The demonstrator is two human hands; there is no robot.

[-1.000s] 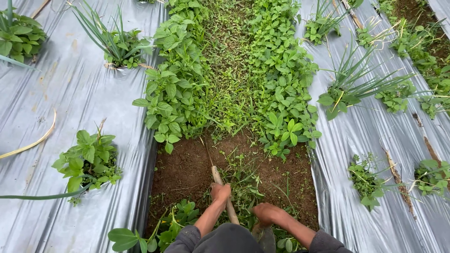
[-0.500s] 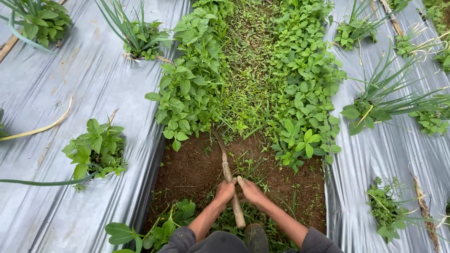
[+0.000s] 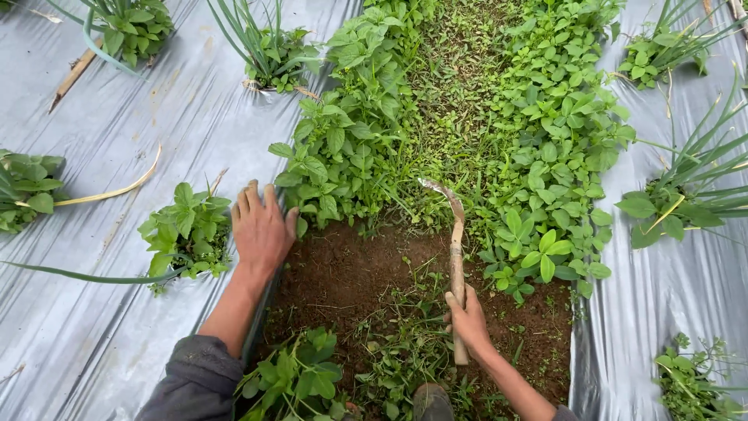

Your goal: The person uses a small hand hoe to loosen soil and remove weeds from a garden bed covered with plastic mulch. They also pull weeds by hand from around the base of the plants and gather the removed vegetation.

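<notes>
My right hand (image 3: 469, 318) grips the wooden handle of a small sickle (image 3: 454, 253), whose curved blade points up and left into the green weeds (image 3: 460, 117) of the furrow. My left hand (image 3: 261, 226) lies flat with fingers spread on the edge of the silver plastic mulch (image 3: 117, 312), beside a leafy weed clump (image 3: 343, 148). Between my hands is a patch of bare brown soil (image 3: 351, 273) with loose cut weeds on it.
Silver mulch also covers the bed on the right (image 3: 670, 288). Onion-like plants (image 3: 269, 47) and small leafy plants (image 3: 191, 230) grow through holes in it. A dry yellow stalk (image 3: 117, 189) lies on the left sheet. My shoe tip (image 3: 431, 402) shows at the bottom.
My left hand has let go of the sickle handle and moved left onto the mulch edge. My right hand now holds the handle alone, and the blade has swung forward into the weeds.
</notes>
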